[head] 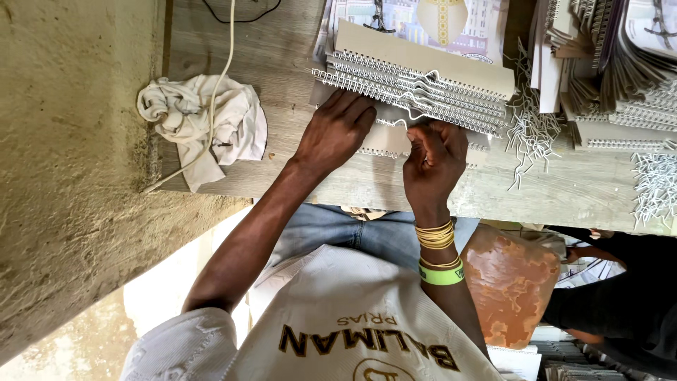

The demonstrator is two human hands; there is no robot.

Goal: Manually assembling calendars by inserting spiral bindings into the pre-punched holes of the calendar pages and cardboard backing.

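A stack of grey card-backed booklets with white wire spiral bindings [423, 81] lies on a worn wooden table [564, 190]. My left hand [335, 134] rests flat on the lowest booklet of the stack, fingers together, pressing down just below the spirals. To its right, my right hand [434, 159] is closed in a fist, its fingertips pinching a thin white wire piece [405, 121] at the binding edge. Gold bangles and a green band circle my right wrist.
A crumpled white cloth [204, 123] and a white cable [224, 70] lie at the table's left. Loose white wire pieces [532, 123] and further bound stacks [613, 77] sit to the right. A rough concrete wall [63, 176] stands left. Another person's dark sleeve [620, 296] is at lower right.
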